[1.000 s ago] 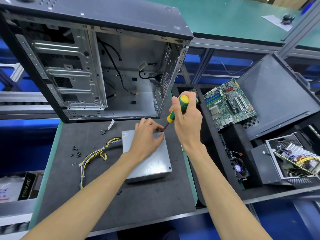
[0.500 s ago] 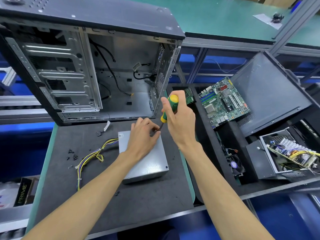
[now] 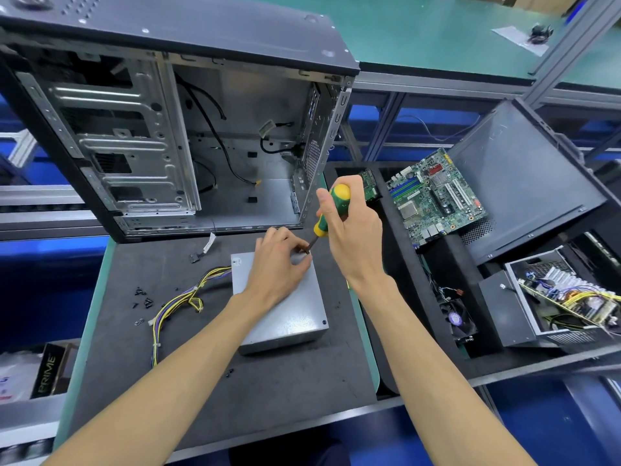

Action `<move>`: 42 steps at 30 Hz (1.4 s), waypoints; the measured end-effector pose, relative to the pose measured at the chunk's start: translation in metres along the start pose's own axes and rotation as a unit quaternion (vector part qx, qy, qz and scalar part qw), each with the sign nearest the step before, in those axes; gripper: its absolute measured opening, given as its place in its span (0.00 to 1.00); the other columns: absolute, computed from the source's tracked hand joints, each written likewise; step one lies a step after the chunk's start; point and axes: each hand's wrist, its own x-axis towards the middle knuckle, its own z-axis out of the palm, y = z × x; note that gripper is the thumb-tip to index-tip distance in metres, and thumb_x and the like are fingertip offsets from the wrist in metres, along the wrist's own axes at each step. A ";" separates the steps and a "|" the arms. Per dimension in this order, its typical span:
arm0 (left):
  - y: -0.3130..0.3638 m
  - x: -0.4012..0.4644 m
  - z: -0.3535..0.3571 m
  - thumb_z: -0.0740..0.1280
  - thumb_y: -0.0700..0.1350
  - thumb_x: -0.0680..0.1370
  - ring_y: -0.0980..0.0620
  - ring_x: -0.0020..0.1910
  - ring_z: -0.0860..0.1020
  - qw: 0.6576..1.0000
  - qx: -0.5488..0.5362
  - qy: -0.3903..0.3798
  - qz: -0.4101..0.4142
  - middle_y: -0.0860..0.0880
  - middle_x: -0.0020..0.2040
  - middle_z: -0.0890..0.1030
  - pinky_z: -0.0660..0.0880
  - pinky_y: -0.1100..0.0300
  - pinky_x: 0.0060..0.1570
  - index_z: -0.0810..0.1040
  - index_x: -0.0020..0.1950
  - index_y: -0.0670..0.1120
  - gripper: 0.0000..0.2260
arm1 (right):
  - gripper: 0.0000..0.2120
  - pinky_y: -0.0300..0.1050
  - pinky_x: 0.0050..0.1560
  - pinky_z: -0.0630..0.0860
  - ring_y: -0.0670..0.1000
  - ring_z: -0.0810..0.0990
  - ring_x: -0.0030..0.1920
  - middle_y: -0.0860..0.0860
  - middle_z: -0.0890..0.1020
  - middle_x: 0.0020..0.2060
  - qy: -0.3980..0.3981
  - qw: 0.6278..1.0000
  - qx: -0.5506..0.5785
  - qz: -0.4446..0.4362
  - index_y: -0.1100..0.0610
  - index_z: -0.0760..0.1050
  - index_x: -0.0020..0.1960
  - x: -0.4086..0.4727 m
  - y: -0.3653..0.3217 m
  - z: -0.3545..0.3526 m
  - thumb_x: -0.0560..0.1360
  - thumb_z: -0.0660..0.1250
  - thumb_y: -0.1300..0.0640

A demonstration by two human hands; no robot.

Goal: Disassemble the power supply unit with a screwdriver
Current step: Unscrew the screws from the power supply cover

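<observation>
A grey metal power supply unit (image 3: 289, 317) lies flat on the dark mat, its yellow and black cable bundle (image 3: 181, 297) trailing to the left. My right hand (image 3: 349, 237) grips the green and yellow screwdriver (image 3: 331, 210), tilted with its tip down at the unit's far right corner. My left hand (image 3: 279, 270) rests on the unit's top, and its fingertips pinch the screwdriver's shaft near the tip. The screw under the tip is hidden by my fingers.
An open, emptied computer case (image 3: 174, 136) stands right behind the unit. Several small black screws (image 3: 142, 297) lie on the mat (image 3: 141, 381) at the left. On the right, a black tray holds a motherboard (image 3: 433, 200), a fan (image 3: 458, 319), a side panel (image 3: 524, 183) and an opened power supply (image 3: 564, 297).
Both hands stay at the unit's far right corner with the screwdriver on it. The camera view has shifted slightly; no part has visibly come loose.
</observation>
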 end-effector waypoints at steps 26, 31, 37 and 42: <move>0.003 0.000 0.001 0.68 0.46 0.79 0.51 0.51 0.70 1.000 0.025 -0.005 0.004 0.57 0.44 0.75 0.62 0.56 0.51 0.83 0.50 0.50 0.04 | 0.12 0.55 0.39 0.78 0.48 0.82 0.32 0.50 0.82 0.33 0.040 0.999 0.008 -0.015 0.48 0.66 0.54 -0.004 0.003 0.002 0.83 0.58 0.39; 0.002 0.000 0.001 0.68 0.44 0.79 0.51 0.51 0.70 1.000 0.010 -0.004 -0.002 0.56 0.44 0.75 0.63 0.55 0.52 0.82 0.49 0.49 0.03 | 0.12 0.56 0.41 0.79 0.48 0.83 0.33 0.49 0.83 0.33 0.021 1.000 -0.004 -0.012 0.51 0.67 0.55 -0.005 -0.003 0.004 0.83 0.60 0.42; 0.000 0.000 -0.003 0.70 0.43 0.78 0.52 0.49 0.70 1.000 -0.021 -0.004 0.003 0.54 0.44 0.77 0.64 0.55 0.51 0.84 0.49 0.48 0.03 | 0.12 0.53 0.43 0.79 0.46 0.83 0.33 0.49 0.83 0.33 0.008 0.999 -0.034 -0.014 0.52 0.67 0.55 -0.006 -0.008 0.002 0.84 0.60 0.43; 0.001 0.000 -0.001 0.69 0.46 0.79 0.55 0.48 0.67 1.000 0.003 -0.004 0.009 0.56 0.43 0.77 0.58 0.58 0.49 0.84 0.49 0.51 0.04 | 0.12 0.55 0.42 0.79 0.47 0.83 0.33 0.48 0.83 0.33 0.013 1.000 -0.025 -0.013 0.52 0.67 0.55 -0.007 -0.009 -0.001 0.84 0.60 0.43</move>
